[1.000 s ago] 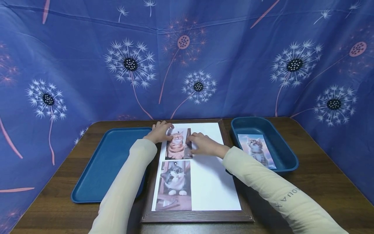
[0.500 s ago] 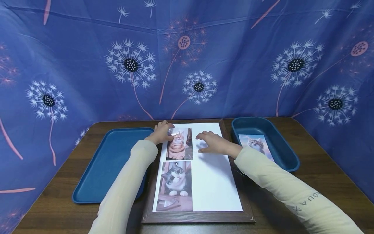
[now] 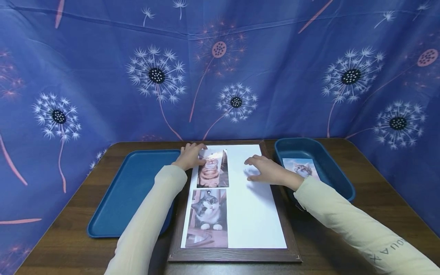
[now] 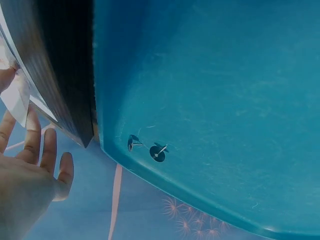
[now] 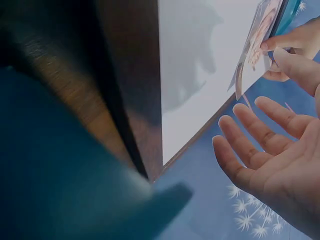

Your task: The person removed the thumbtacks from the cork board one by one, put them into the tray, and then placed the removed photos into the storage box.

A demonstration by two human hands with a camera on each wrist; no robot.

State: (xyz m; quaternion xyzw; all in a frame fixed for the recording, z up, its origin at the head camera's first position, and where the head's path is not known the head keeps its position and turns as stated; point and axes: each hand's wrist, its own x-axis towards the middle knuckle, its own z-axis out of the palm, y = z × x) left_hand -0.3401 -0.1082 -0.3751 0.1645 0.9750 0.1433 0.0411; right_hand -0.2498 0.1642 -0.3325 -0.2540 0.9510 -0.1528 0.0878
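Observation:
In the head view, my left hand is at the top left corner of an orange cat photo on a framed white board. Its thumb lies on the photo, and the left wrist view shows the lifted paper corner between thumb and fingers. The photo's far edge curls up in the right wrist view. My right hand hovers over the board's right half, fingers spread, holding nothing. Below the orange cat photo lies a grey-and-white cat photo, with a thumbtack at its top.
A flat blue tray stands left of the board; two thumbtacks lie in it. At the right, a deeper blue bin holds a kitten photo. The board's dark wooden frame forms a raised border.
My right hand has let go of the orange cat photo's right edge and moved right over the white board. The left hand has stayed at the photo's corner.

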